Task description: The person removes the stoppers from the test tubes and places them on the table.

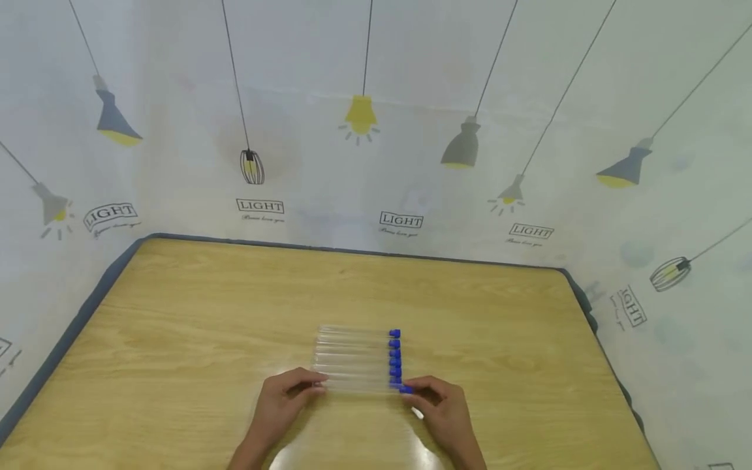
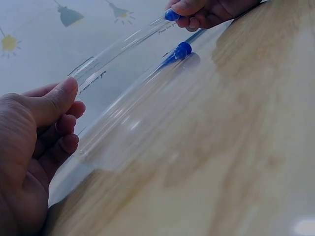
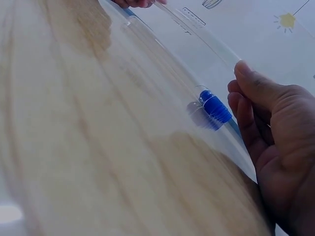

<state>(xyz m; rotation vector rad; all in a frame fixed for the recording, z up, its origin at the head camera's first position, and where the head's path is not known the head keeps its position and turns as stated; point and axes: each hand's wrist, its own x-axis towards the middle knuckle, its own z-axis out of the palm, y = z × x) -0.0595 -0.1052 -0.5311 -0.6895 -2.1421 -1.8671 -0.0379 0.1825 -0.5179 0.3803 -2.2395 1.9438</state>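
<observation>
Both hands hold one clear test tube (image 2: 123, 48) level between them, raised a little above the table. My left hand (image 1: 282, 399) pinches its bare end between thumb and fingers. At the other end, my right hand (image 1: 440, 406) pinches the blue cap (image 2: 172, 14); in the right wrist view the fingers hide that cap. Just beyond lie several more capped test tubes (image 1: 352, 358), side by side in a row. Their blue caps (image 1: 395, 353) all point right. The nearest lying tube's cap (image 3: 215, 107) shows plainly in the right wrist view.
The wooden table (image 1: 205, 313) has a dark edge (image 1: 352, 250) along its back and sides. Behind it hangs a pale wall covering (image 1: 329, 170) printed with lamps and the word LIGHT. Light reflects off the tabletop near the hands.
</observation>
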